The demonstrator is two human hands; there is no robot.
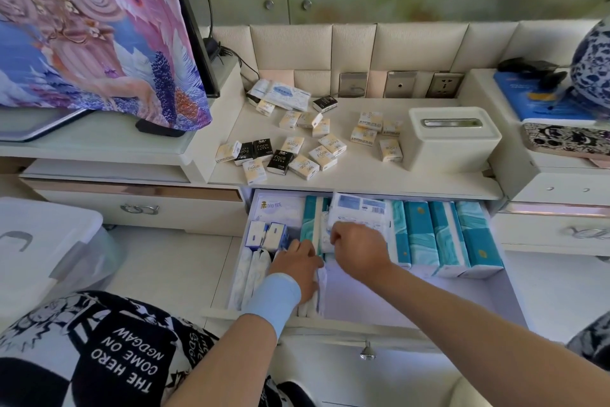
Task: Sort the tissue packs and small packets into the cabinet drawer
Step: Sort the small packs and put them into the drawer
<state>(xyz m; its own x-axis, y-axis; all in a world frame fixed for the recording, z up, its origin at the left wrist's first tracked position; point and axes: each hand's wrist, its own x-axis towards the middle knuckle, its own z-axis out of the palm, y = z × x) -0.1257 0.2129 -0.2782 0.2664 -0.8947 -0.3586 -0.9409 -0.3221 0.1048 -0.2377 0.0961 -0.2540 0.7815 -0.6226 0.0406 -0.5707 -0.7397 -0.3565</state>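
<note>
Right hand (358, 250) closed on a soft white tissue pack (359, 213) near the drawer (505, 278) back edge, left hand (298, 266) pressing packets (254, 269) at its left side; light, squashy, best gripped across the sides.

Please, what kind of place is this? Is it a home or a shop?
Most likely a home, perhaps a living room or bedroom. A cloth-covered screen stands on a low cabinet, the wall behind has padded panels with sockets, and the open drawer holds household tissue packs.
</note>
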